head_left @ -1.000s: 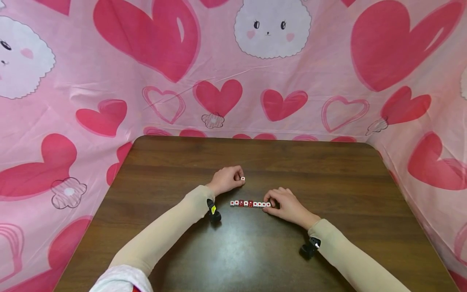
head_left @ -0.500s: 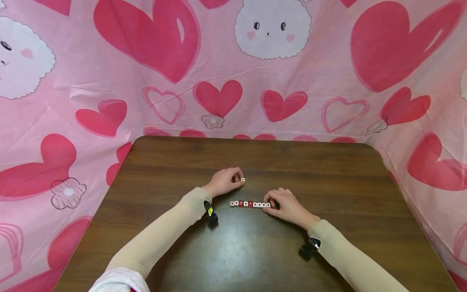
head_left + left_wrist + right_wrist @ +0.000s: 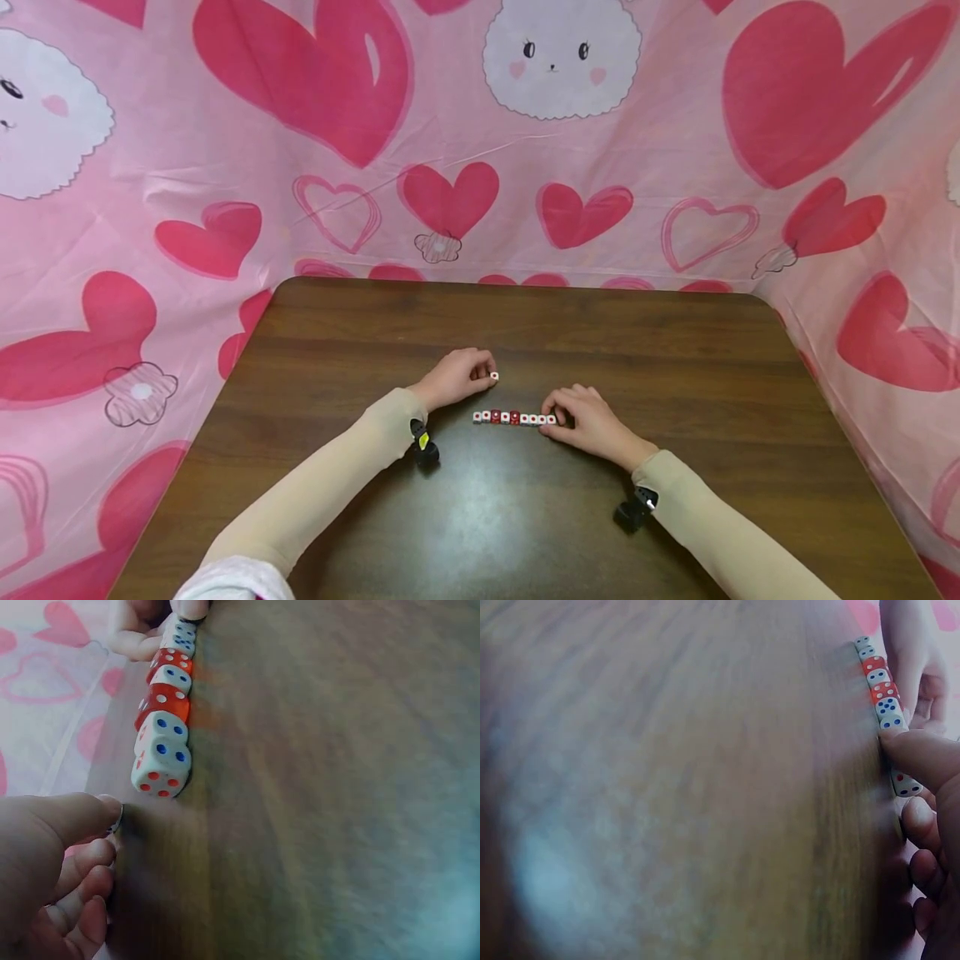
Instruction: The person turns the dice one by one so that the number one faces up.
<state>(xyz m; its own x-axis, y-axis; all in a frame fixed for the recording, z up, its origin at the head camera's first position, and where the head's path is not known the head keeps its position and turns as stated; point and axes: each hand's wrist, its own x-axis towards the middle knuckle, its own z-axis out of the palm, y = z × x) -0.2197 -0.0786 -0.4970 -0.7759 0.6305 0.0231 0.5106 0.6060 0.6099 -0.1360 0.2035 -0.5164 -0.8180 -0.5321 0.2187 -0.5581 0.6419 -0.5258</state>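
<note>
My left hand (image 3: pixel 454 378) pinches a single white die (image 3: pixel 494 377) between thumb and fingertips, behind the row. In the left wrist view that die is mostly hidden by the thumb, just off the row's near end. White dice and two red dice form a straight row (image 3: pixel 506 418) on the table, sides together. At the row's right end, my right hand (image 3: pixel 588 423) holds the last dice, thumb on the near side and fingers on the far side. The right wrist view shows the thumb covering part of a white die (image 3: pixel 892 723), with another white die (image 3: pixel 906 784) beyond it.
The brown wooden table (image 3: pixel 637 333) has rounded back corners. A pink cloth (image 3: pixel 517 150) with hearts hangs behind it and at both sides. Black wrist cameras sit on both sleeves, the left camera (image 3: pixel 426 454) low near the table.
My left hand has come slightly left and nearer to the row, carrying the white die. The right hand and the row of dice stay where they were.
</note>
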